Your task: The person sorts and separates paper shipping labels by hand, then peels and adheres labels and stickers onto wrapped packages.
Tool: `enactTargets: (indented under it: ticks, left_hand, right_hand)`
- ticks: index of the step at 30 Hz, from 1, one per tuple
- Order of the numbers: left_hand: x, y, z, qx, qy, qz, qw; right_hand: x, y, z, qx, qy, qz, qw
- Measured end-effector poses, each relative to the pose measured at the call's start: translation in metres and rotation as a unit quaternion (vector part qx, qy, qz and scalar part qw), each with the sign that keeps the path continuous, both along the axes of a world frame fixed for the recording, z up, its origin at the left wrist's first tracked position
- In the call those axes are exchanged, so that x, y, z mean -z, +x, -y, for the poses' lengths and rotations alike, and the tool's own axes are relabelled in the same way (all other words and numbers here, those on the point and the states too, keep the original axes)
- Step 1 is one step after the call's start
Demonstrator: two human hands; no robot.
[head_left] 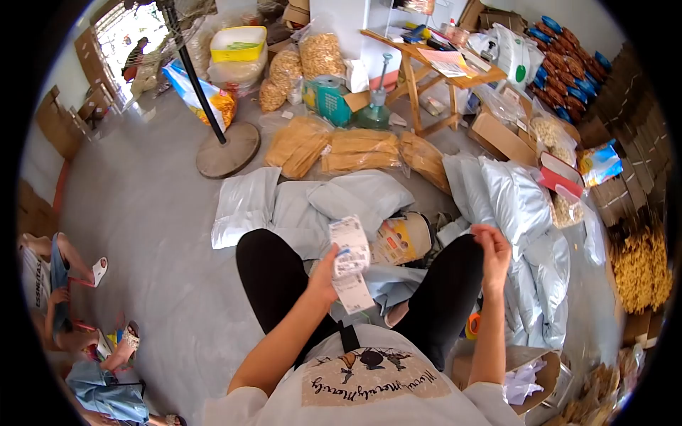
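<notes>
Printed white labels (349, 257) hang in a strip from my left hand (325, 275), whose fingers are closed on them between my knees. My right hand (493, 248) is raised over my right knee, its fingers pinched together; whatever they hold, if anything, is too small to make out. Grey plastic mailer bags (302, 209) lie on the floor in front of my knees. More filled grey bags (522, 213) are piled to the right of my right hand. An open container with a yellow label (405, 240) sits between my knees.
Flat clear packs of yellow-brown goods (361, 150) lie beyond the bags. A pole on a round base (229, 150) stands front left, a wooden table (440, 60) front right. Two seated people are partly visible at left. An open carton (536, 380) is by my right side.
</notes>
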State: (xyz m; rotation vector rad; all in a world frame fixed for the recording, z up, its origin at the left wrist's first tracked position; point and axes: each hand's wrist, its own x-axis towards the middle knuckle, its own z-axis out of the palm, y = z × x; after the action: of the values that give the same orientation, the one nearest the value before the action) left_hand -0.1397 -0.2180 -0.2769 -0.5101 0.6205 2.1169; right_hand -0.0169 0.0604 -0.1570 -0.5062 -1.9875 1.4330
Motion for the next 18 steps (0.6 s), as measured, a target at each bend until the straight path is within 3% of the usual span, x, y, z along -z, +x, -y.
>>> enactTargets:
  ticks: [5,7,9,11,13,18]
  left_hand:
    - [0.01,0.015,-0.02,0.06,0.038,0.0,0.997]
    - [0.01,0.016,-0.027,0.074,0.031,-0.001,0.997]
    - [0.01,0.015,-0.031,0.077,0.017,-0.006,0.997]
    - [0.021,0.015,-0.034,0.082,0.01,-0.057,0.995]
    - [0.015,0.016,-0.035,0.069,0.0,-0.053,0.996]
    - [0.002,0.012,-0.033,0.04,0.045,0.002,0.998]
  right_hand:
    - [0.045,-0.025,0.057,-0.231,-0.066,0.176,0.955]
    - [0.065,-0.032,0.075,-0.229,-0.121,0.254,0.932]
    - [0.072,-0.037,0.084,-0.243,-0.073,0.334,0.908]
    - [0.081,-0.04,0.095,-0.234,-0.072,0.322,0.914]
    - [0.09,-0.043,0.102,-0.196,-0.077,0.237,0.948]
    - [0.101,-0.053,0.105,-0.166,-0.076,0.221,0.958]
